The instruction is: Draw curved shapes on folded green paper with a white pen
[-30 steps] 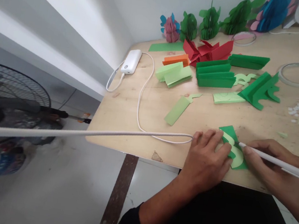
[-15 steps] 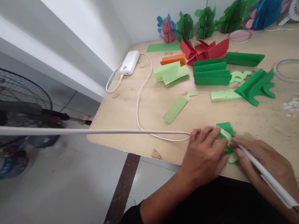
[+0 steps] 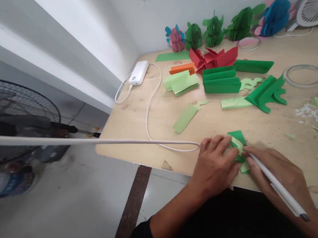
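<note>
In the head view, my right hand (image 3: 278, 173) is closed around a white pen (image 3: 278, 187), its dark end pointing back toward my wrist. The pen's tip is hidden by my fingers, close to a light green paper piece (image 3: 237, 144). That piece lies over a folded dark green paper (image 3: 237, 135) near the table's front edge. My left hand (image 3: 215, 158) presses both papers down from the left with curled fingers, covering part of them. Nearby lies a light green paper strip (image 3: 186, 118) with a cut-out end.
Folded dark green papers (image 3: 222, 80), red papers (image 3: 213, 59) and cut green shapes (image 3: 266, 92) lie farther back. Paper figures (image 3: 214, 30) line the wall. A white cable (image 3: 149, 106) runs from a power bank (image 3: 138, 73) toward me. Tape rolls (image 3: 304, 75) and paper scraps (image 3: 307, 113) lie right.
The camera view has shifted slightly, so the table contents appear moved a little left. Both hands stay at the papers, and the pen remains in my right hand.
</note>
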Demonstrator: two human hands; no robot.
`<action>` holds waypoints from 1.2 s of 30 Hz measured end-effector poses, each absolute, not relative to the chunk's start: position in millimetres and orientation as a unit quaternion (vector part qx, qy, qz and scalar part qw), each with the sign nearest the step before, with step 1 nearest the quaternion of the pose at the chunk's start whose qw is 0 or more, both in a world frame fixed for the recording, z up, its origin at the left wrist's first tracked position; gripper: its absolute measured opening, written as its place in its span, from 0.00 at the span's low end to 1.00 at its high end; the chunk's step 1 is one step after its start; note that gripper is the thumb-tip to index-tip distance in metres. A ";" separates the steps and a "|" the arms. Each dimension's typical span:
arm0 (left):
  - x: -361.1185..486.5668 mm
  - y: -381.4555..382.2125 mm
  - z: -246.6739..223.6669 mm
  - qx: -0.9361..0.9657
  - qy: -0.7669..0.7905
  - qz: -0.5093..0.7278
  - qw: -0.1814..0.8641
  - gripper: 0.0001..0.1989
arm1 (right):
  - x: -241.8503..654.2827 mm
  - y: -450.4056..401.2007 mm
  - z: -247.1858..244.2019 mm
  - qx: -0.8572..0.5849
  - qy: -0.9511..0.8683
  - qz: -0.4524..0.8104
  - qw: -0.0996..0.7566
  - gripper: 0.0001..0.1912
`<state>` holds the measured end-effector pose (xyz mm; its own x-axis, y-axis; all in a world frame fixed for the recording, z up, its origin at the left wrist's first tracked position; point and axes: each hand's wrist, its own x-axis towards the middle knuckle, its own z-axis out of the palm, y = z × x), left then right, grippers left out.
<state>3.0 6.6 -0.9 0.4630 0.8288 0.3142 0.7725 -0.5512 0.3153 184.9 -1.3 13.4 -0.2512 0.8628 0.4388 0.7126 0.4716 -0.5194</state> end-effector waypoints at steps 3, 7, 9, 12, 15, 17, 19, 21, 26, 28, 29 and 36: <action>2.8 6.4 -2.2 0.852 0.467 0.228 0.062 0.11 | 184.2 -1.3 13.7 -0.493 -0.792 0.089 0.347 0.13; 3.4 6.1 -3.5 0.847 0.471 0.239 0.069 0.10 | 184.9 -1.5 12.1 -0.472 -0.805 0.057 0.354 0.15; 3.6 6.1 -3.6 0.844 0.472 0.243 0.072 0.09 | 185.4 -1.5 11.0 -0.467 -0.809 0.047 0.355 0.16; 3.2 6.4 -3.5 0.843 0.470 0.251 0.072 0.10 | 185.4 -1.1 10.6 -0.467 -0.811 0.045 0.351 0.17; 2.3 7.1 -3.9 0.842 0.468 0.256 0.073 0.10 | 184.8 -0.3 11.0 -0.467 -0.810 0.046 0.353 0.17; 1.9 7.5 -4.3 0.842 0.469 0.256 0.074 0.10 | 184.4 0.1 10.7 -0.468 -0.807 0.046 0.356 0.17; 1.7 7.7 -4.7 0.841 0.472 0.253 0.075 0.10 | 184.1 0.2 9.7 -0.471 -0.805 0.048 0.358 0.17; 1.7 7.9 -5.1 0.843 0.472 0.248 0.074 0.11 | 183.9 -0.2 8.7 -0.474 -0.803 0.053 0.358 0.17; 2.0 8.4 -6.6 0.846 0.468 0.246 0.065 0.10 | 183.8 -1.0 8.7 -0.476 -0.802 0.056 0.357 0.18; 2.1 8.5 -7.2 0.845 0.468 0.248 0.066 0.09 | 183.8 -0.7 9.3 -0.473 -0.806 0.047 0.353 0.18; 2.1 8.4 -7.4 0.845 0.468 0.249 0.066 0.09 | 183.9 -0.6 9.5 -0.470 -0.809 0.040 0.352 0.18; 1.5 7.0 -5.2 0.845 0.472 0.240 0.073 0.10 | 184.1 0.5 7.4 -0.459 -0.815 0.004 0.355 0.15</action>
<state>1.5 7.0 -5.2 0.4394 0.8328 0.3368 0.7624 -0.5440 0.3503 184.1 0.5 7.4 -0.3278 0.7503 0.5741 0.7446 0.5792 -0.3319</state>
